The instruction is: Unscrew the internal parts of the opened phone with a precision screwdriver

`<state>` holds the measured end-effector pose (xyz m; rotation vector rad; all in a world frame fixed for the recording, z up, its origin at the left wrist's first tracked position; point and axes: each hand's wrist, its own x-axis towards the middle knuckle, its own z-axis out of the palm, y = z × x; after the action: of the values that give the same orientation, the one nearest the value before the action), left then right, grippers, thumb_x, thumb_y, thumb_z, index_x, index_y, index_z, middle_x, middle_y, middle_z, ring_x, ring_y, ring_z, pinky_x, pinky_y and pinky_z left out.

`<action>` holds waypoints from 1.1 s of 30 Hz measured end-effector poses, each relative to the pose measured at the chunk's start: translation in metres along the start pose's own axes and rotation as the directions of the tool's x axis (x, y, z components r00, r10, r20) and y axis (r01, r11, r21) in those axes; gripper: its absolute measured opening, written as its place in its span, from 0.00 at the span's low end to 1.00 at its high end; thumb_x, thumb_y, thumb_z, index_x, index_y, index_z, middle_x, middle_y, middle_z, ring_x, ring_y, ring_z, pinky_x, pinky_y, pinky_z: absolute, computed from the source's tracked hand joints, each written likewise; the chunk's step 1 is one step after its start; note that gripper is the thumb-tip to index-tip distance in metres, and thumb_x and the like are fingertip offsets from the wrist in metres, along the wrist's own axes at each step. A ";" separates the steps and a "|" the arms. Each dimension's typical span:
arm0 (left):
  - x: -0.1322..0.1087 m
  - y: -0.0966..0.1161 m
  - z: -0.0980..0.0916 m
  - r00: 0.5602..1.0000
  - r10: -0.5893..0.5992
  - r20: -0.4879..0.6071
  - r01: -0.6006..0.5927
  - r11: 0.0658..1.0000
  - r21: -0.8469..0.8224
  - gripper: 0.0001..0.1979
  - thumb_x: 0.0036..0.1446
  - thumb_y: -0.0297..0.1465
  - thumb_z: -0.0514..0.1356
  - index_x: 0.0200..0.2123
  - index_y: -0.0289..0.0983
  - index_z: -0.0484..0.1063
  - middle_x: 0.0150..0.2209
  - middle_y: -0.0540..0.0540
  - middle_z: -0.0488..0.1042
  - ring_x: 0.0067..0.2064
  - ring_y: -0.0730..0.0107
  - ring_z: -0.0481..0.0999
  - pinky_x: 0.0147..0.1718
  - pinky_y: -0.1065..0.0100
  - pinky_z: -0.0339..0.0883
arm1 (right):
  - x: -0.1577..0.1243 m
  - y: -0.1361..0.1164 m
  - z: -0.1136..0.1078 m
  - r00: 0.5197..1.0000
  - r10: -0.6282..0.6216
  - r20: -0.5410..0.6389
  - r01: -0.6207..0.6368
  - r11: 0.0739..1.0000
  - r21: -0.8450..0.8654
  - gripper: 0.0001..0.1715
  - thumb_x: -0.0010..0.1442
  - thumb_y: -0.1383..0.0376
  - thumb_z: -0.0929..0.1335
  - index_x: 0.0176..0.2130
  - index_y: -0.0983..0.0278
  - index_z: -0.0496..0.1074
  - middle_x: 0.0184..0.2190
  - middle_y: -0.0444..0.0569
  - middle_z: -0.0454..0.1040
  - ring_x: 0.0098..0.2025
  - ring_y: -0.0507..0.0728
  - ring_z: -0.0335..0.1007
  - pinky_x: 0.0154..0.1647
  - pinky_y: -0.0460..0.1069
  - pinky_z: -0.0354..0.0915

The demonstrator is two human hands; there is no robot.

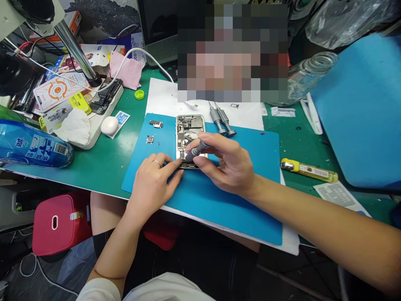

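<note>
An opened smartphone (189,125) lies on a blue mat (250,167), its inner parts bare. My right hand (227,163) grips a grey screwdriver (197,151), which slants down to the phone's lower end; its tip is hidden. With fingers stretched out, my left hand (156,175) touches the phone's lower left edge. Left of the phone lie two small phone parts, one upper (156,124) and one lower (150,139), with tiny pieces close by. Two more grey screwdrivers (222,119) rest side by side beyond my right hand.
A yellow utility knife (308,170) lies right of the mat. A clear jar (308,75) stands behind it. At left are a blue packet (34,144), a white egg-shaped object (109,125) and a lamp post (77,52). A white cable (147,52) arches across the back.
</note>
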<state>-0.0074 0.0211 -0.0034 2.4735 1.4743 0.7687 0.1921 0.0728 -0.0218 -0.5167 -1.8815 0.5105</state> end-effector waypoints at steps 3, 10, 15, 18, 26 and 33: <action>0.000 0.000 0.000 1.000 -0.002 0.006 0.002 1.000 0.007 0.11 0.70 0.34 0.59 0.51 0.38 0.77 0.40 0.45 0.75 0.39 0.66 0.72 0.38 0.63 0.67 | 0.004 0.000 -0.002 0.997 -0.080 0.011 0.080 0.996 -0.042 0.38 0.66 0.73 0.67 0.69 0.51 0.58 0.51 0.51 0.78 0.45 0.58 0.79 0.42 0.54 0.80; -0.001 0.000 0.000 1.000 0.002 0.003 -0.002 1.000 0.000 0.11 0.70 0.34 0.59 0.51 0.38 0.77 0.41 0.45 0.74 0.40 0.65 0.72 0.39 0.63 0.67 | 0.008 -0.003 -0.003 0.989 -0.144 0.017 0.145 0.985 -0.095 0.42 0.63 0.76 0.69 0.70 0.53 0.58 0.47 0.52 0.79 0.43 0.58 0.77 0.41 0.53 0.78; -0.001 0.000 0.000 1.000 0.006 0.004 -0.006 1.000 -0.002 0.12 0.70 0.33 0.59 0.51 0.37 0.77 0.41 0.45 0.74 0.40 0.65 0.72 0.38 0.63 0.66 | 0.005 -0.002 -0.002 0.995 -0.100 0.023 0.101 0.994 -0.038 0.41 0.64 0.77 0.68 0.70 0.55 0.56 0.52 0.53 0.79 0.47 0.58 0.79 0.44 0.54 0.79; -0.001 -0.001 0.000 1.000 0.007 0.005 -0.007 1.000 0.004 0.12 0.70 0.34 0.59 0.51 0.38 0.77 0.40 0.45 0.74 0.40 0.65 0.71 0.39 0.63 0.66 | 0.005 0.000 -0.002 0.993 -0.114 0.020 0.116 0.991 -0.070 0.40 0.64 0.74 0.69 0.69 0.53 0.57 0.52 0.51 0.79 0.45 0.58 0.80 0.43 0.54 0.79; -0.001 -0.001 0.001 1.000 0.006 0.002 -0.006 1.000 0.005 0.12 0.70 0.34 0.59 0.51 0.37 0.77 0.41 0.44 0.75 0.41 0.64 0.72 0.39 0.62 0.67 | 0.007 -0.003 -0.003 0.994 -0.109 0.021 0.110 0.991 -0.074 0.40 0.63 0.75 0.68 0.68 0.52 0.57 0.52 0.52 0.79 0.47 0.60 0.79 0.44 0.57 0.79; -0.001 0.000 0.000 1.000 -0.028 0.008 0.028 1.000 -0.012 0.10 0.70 0.34 0.59 0.50 0.39 0.77 0.41 0.45 0.75 0.40 0.65 0.73 0.40 0.62 0.68 | 0.007 -0.002 -0.001 0.990 -0.139 0.013 0.139 0.980 -0.142 0.36 0.64 0.71 0.70 0.67 0.53 0.61 0.45 0.50 0.79 0.43 0.59 0.78 0.41 0.54 0.77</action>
<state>-0.0081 0.0202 -0.0041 2.4385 1.4934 0.7597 0.1905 0.0752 -0.0144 -0.4736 -1.9505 0.2862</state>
